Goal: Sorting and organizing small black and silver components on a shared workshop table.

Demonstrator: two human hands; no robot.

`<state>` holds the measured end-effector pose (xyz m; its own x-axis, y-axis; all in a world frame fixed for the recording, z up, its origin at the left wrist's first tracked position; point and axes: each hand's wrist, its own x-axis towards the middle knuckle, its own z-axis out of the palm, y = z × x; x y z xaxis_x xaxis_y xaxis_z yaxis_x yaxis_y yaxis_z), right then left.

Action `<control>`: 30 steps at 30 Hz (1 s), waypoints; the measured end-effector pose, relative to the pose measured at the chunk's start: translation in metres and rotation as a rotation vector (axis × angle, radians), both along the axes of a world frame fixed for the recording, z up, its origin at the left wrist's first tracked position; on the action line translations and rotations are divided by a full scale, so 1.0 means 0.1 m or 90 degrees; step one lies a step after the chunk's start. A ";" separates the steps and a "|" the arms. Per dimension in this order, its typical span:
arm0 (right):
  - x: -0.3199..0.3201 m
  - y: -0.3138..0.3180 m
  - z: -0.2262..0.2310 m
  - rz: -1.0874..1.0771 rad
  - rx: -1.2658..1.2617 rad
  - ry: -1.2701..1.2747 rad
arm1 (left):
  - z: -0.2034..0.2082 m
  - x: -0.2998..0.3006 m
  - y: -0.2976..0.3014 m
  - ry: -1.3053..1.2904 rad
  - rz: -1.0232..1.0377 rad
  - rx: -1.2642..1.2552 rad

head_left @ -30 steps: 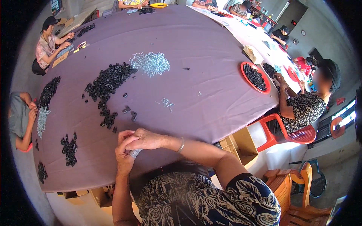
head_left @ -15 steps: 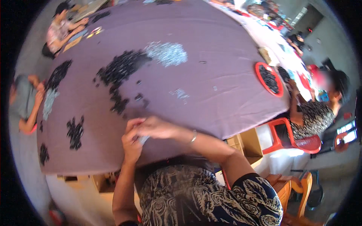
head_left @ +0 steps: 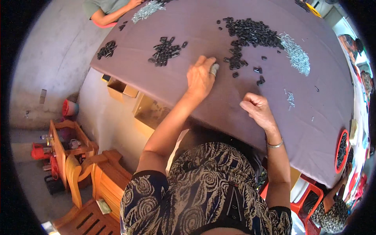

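Note:
My left hand (head_left: 201,78) is over the cloth-covered table (head_left: 219,113), its fingers curled. A pale wrap or cover (head_left: 214,69) shows at one of its digits; whether anything small is pinched there I cannot make out. To the right, my right hand (head_left: 258,111) is closed with the thumb against the fingers, and its contents are hidden. Beyond both hands lies a heap of small black parts (head_left: 254,34), with a few loose black pieces (head_left: 259,74) nearer me. Beside the heap spreads a pile of thin silvery pieces (head_left: 296,55). A smaller silvery cluster (head_left: 290,98) lies right of my right hand.
More black parts (head_left: 166,53) lie left of my left hand. A red-rimmed tray (head_left: 342,150) of black parts sits at the right edge. Cardboard boxes (head_left: 149,113) are below the table's near edge. Co-workers sit at the far left and lower right; wooden chairs (head_left: 105,172) stand at left.
My hands, together before with something pale between them, are now apart, the left to the left and the right to the right. The view has swung leftward.

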<state>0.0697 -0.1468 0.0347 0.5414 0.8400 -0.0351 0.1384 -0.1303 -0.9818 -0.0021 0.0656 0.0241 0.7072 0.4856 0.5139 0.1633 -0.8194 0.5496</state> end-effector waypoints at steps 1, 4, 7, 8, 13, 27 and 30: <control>0.00 0.01 0.00 0.002 0.007 0.004 | -0.05 -0.02 0.13 0.003 0.008 0.002; -0.01 0.04 -0.01 0.002 0.002 0.001 | -0.17 -0.08 0.43 0.045 0.127 0.136; 0.00 0.01 0.00 -0.013 -0.013 -0.021 | -0.17 -0.09 0.61 0.098 0.248 0.195; 0.00 0.01 0.01 -0.019 -0.014 -0.036 | -0.18 -0.11 0.69 0.076 0.238 0.167; 0.01 0.05 -0.06 0.008 0.016 -0.093 | -0.09 -0.16 0.65 0.083 0.294 0.230; -1.40 0.73 0.25 0.270 0.343 -0.336 | -0.16 0.13 -0.25 0.044 -0.195 0.126; -1.77 0.98 0.13 0.352 0.436 -0.406 | -0.23 0.21 -0.29 0.030 -0.192 0.090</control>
<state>-0.1069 -0.0486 0.0479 -0.1647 0.7079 0.6868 0.5197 0.6541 -0.5496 0.0191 0.0367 0.0007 0.8327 0.1772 0.5246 -0.0756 -0.9022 0.4247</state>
